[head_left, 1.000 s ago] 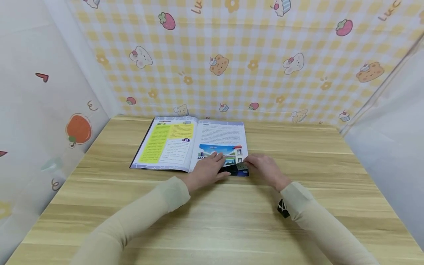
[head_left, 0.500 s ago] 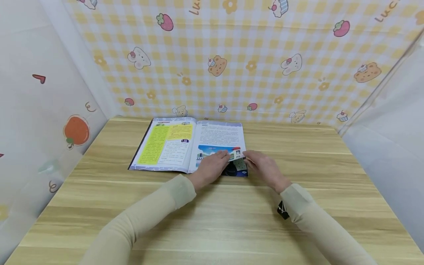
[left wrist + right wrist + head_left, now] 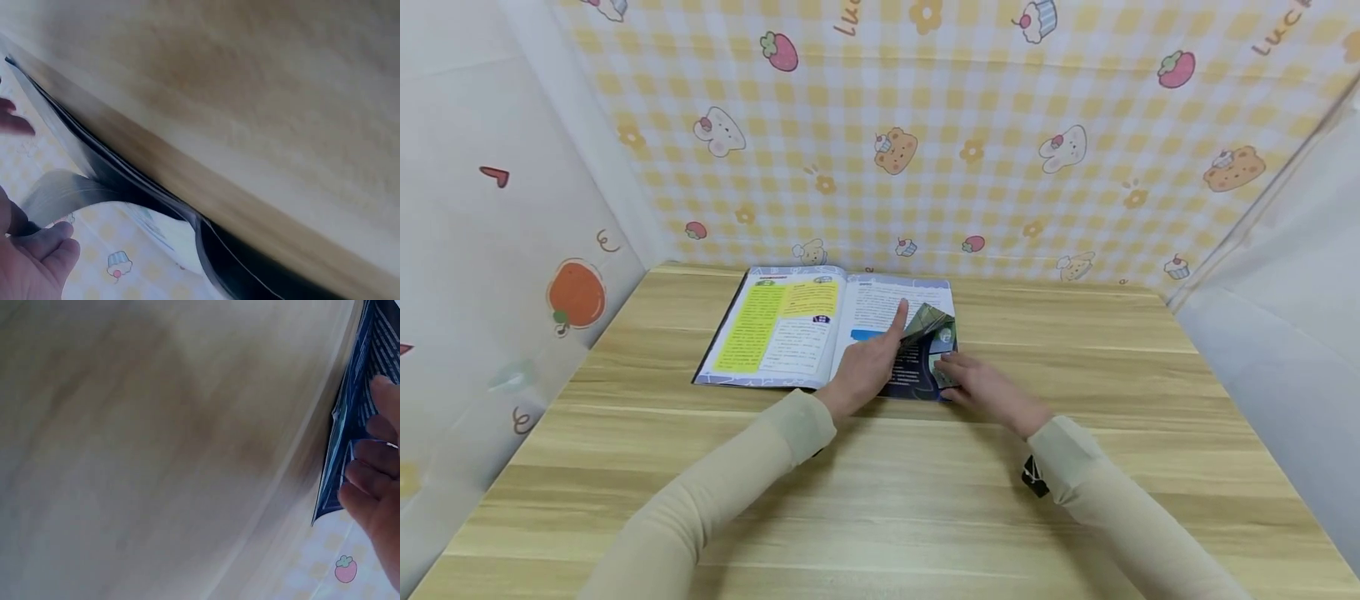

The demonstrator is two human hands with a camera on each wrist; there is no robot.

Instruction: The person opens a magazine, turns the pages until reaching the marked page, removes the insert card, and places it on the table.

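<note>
A magazine (image 3: 790, 333) lies spread open on the table, its left side showing text on yellow panels. My left hand (image 3: 861, 371) pinches a right-hand page (image 3: 928, 321), whose lower part is raised and folded back. In the left wrist view that page (image 3: 69, 194) bends into a curve between the fingers of the left hand (image 3: 37, 256). My right hand (image 3: 988, 387) is at the magazine's lower right corner, its fingers touching the dark page (image 3: 917, 375) underneath. Seen from the right wrist, the right hand (image 3: 375, 481) lies over this dark blue page (image 3: 340, 462) with fingers slightly bent.
The wooden table (image 3: 880, 517) extends around the magazine. A small black object (image 3: 1035, 477) shows beside the right sleeve. Behind the table hangs a yellow checked cloth (image 3: 865, 192) with cartoon prints, and white sheets (image 3: 475, 292) stand at the sides.
The page's lower part has been lifted and folded back, uncovering more of the dark page. My left hand now holds it; my right hand has let it go and moved slightly down.
</note>
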